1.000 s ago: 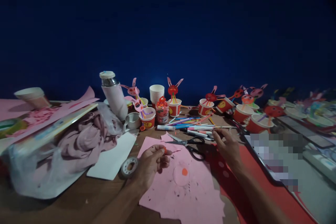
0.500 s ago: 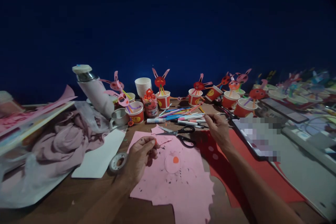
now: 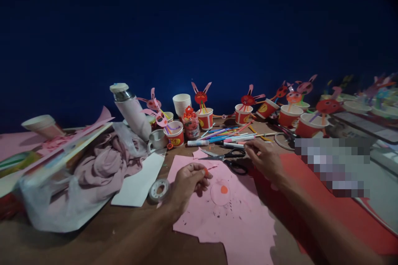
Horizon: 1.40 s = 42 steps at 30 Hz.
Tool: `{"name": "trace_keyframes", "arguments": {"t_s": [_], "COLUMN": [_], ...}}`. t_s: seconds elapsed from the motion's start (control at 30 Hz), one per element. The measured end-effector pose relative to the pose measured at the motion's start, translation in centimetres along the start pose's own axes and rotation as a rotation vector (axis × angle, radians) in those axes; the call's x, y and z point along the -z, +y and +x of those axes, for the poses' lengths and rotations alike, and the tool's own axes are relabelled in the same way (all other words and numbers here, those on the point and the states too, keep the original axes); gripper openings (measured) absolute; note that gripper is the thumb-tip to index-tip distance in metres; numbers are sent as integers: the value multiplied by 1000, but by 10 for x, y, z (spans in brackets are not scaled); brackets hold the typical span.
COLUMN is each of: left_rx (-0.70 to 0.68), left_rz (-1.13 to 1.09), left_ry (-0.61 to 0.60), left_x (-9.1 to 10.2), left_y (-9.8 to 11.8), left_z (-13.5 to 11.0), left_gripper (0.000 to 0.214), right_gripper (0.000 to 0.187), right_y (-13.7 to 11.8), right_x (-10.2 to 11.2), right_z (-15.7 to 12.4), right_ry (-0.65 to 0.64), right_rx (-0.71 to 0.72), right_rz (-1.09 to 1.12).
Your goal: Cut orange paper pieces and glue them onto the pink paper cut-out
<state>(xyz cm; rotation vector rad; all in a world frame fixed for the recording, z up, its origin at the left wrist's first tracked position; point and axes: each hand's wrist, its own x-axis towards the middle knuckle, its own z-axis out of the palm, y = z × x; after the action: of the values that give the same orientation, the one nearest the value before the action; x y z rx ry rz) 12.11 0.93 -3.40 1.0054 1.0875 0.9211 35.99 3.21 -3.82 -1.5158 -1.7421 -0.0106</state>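
My left hand (image 3: 189,182) rests on a pink paper sheet (image 3: 230,211), its fingertips pinched on a small red-orange scrap. A pink paper circle with an orange dot (image 3: 220,192) lies just right of it. My right hand (image 3: 264,158) reaches over the red paper (image 3: 298,174), fingers closed on a pen from the pile of coloured pens (image 3: 230,136). Black-handled scissors (image 3: 226,158) lie between the two hands. A roll of tape (image 3: 159,189) sits just left of my left hand.
Red paper cups with paper bunny faces on sticks (image 3: 205,118) line the back of the wooden table (image 3: 102,236). A white flask (image 3: 132,112), a cup stack (image 3: 182,104), a metal mug (image 3: 157,140), a white sheet (image 3: 138,182) and crumpled cloth (image 3: 102,165) lie on the left.
My right hand has drawn back a little from the pen pile toward the scissors. My left hand keeps its pinch on the scrap. The view has swung slightly.
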Motion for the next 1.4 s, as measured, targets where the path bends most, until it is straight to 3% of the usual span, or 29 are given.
{"name": "trace_keyframes", "arguments": {"t_s": [0.37, 0.53, 0.83, 1.4], "left_rx": [-206, -207, -174, -167], "left_rz": [57, 69, -14, 55], "left_ry": [29, 38, 75, 77], "left_x": [1, 4, 7, 4], "left_y": [-15, -19, -26, -18], "left_z": [-17, -12, -4, -6], "left_gripper": [16, 12, 31, 11], "right_gripper": [23, 22, 19, 18], "right_y": [-2, -2, -3, -1], "right_x": [-12, -15, -18, -19], "right_z": [-5, -6, -5, -11], "right_ry": [9, 14, 31, 28], "right_rx": [168, 217, 296, 331], "right_rz": [-92, -85, -114, -91]}}
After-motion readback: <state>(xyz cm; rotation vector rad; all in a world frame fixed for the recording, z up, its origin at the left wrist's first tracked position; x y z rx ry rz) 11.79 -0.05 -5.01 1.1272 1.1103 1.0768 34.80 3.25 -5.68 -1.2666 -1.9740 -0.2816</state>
